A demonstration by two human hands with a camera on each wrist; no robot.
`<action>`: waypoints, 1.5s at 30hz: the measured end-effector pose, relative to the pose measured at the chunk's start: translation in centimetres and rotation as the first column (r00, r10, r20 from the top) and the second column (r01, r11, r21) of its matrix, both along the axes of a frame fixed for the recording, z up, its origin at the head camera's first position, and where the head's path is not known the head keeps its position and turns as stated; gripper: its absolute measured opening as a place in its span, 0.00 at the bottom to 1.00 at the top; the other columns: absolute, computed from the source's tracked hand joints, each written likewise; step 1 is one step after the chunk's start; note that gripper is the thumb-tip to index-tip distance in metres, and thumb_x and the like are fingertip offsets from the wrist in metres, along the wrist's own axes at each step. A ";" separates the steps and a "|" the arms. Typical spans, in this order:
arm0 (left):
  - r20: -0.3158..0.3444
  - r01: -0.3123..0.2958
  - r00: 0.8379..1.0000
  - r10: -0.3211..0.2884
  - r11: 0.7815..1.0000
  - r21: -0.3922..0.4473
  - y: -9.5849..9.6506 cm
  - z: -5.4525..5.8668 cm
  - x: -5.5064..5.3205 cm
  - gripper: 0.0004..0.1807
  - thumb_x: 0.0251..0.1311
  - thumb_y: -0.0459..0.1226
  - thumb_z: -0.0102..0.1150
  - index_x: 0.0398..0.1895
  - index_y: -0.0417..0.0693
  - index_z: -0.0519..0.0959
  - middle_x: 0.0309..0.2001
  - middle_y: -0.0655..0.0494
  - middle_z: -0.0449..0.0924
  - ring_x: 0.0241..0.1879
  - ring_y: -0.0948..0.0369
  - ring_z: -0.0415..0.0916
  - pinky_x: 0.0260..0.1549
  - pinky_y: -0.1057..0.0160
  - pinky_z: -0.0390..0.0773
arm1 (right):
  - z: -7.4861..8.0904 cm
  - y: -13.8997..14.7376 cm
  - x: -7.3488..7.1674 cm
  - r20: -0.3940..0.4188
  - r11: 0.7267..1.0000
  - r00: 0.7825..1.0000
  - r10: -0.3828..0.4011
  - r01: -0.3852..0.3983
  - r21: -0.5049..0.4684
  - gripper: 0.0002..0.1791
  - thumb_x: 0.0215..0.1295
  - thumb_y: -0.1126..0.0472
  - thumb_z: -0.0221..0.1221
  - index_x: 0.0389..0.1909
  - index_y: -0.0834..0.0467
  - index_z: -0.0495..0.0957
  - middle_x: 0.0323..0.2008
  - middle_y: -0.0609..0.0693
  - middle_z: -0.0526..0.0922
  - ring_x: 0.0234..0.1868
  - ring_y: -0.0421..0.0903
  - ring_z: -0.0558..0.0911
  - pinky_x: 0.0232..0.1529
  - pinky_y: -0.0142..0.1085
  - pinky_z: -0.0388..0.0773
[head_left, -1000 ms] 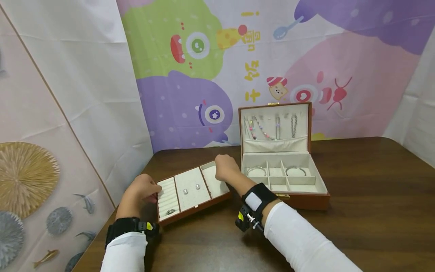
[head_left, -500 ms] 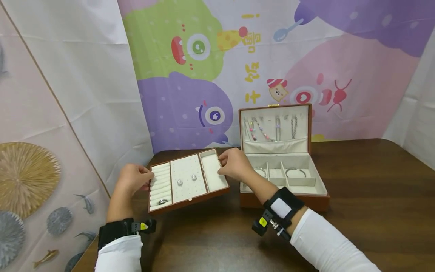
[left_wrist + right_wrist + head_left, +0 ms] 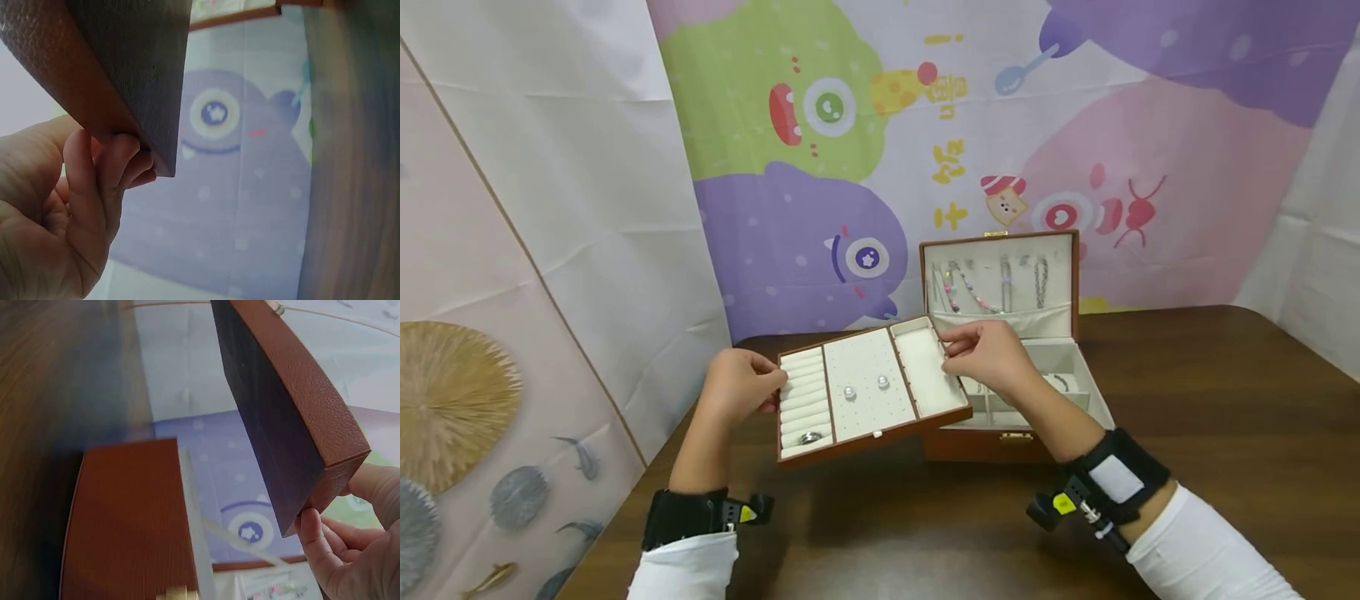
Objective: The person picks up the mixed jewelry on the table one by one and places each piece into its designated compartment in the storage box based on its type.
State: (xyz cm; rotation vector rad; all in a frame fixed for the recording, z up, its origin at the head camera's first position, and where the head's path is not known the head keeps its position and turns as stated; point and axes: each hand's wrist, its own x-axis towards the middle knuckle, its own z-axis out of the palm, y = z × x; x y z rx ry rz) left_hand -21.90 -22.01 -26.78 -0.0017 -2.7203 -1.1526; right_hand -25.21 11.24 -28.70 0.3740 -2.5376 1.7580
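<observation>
My left hand [image 3: 739, 392] and right hand [image 3: 992, 354] grip the two short ends of a brown jewelry tray [image 3: 867, 392], held tilted above the table. Its cream inside has ring rolls at the left with a silver ring [image 3: 810, 437], a middle panel with two pearl earrings [image 3: 883, 382], and a bare compartment at the right. In the left wrist view, fingers [image 3: 119, 156] curl under the tray's end. The right wrist view shows the dark underside and the right fingers [image 3: 315, 540] pinching a corner. The tray's right end overlaps the open jewelry box [image 3: 977, 446].
The box's raised lid [image 3: 1000, 325] holds several hanging necklaces [image 3: 1006, 283]. Silver bracelets lie in its lower compartments, partly covered by my right hand and the tray. The dark wooden table [image 3: 1210, 417] ends at a cartoon-printed cloth [image 3: 797, 208] behind.
The tray has risen off the table and moved right toward the box, with both hands holding its ends. My right hand's grip has shifted from the far corner to the right side.
</observation>
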 end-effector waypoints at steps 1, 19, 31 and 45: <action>-0.002 0.008 1.000 -0.008 1.000 -0.003 0.4 0.0 -0.1 0.10 0.56 0.32 0.57 0.32 0.34 0.85 0.19 0.51 0.81 0.18 0.55 0.80 0.19 0.63 0.81 | 0.0 0.5 0.1 0.003 1.000 1.000 0.000 0.000 0.006 0.22 0.51 0.70 0.65 0.51 0.65 0.82 0.39 0.55 0.82 0.41 0.50 0.80 0.37 0.35 0.78; -0.025 0.135 0.990 -0.138 0.987 -0.092 7.7 0.2 -3.1 0.12 0.55 0.34 0.61 0.16 0.42 0.83 0.15 0.49 0.80 0.13 0.60 0.78 0.18 0.64 0.78 | 0.7 8.0 1.6 -0.069 0.989 0.996 -0.061 0.070 0.133 0.24 0.54 0.66 0.67 0.54 0.68 0.79 0.42 0.59 0.84 0.43 0.52 0.80 0.38 0.33 0.78; -0.018 0.226 0.973 -0.229 0.967 -0.116 13.4 0.4 -6.1 0.20 0.56 0.33 0.60 0.05 0.45 0.78 0.09 0.56 0.76 0.11 0.61 0.78 0.14 0.69 0.72 | 0.4 13.3 1.4 -0.132 0.948 0.980 -0.149 0.179 0.264 0.24 0.56 0.62 0.67 0.53 0.68 0.80 0.40 0.57 0.85 0.42 0.51 0.81 0.34 0.29 0.77; 0.068 0.267 0.964 -0.259 0.939 -0.214 17.5 -1.1 -9.0 0.21 0.57 0.35 0.60 0.05 0.46 0.78 0.09 0.55 0.77 0.13 0.62 0.79 0.16 0.67 0.64 | -2.6 16.5 0.6 -0.118 0.925 0.975 -0.190 0.218 0.311 0.22 0.55 0.63 0.66 0.50 0.70 0.80 0.39 0.59 0.86 0.40 0.51 0.83 0.34 0.31 0.78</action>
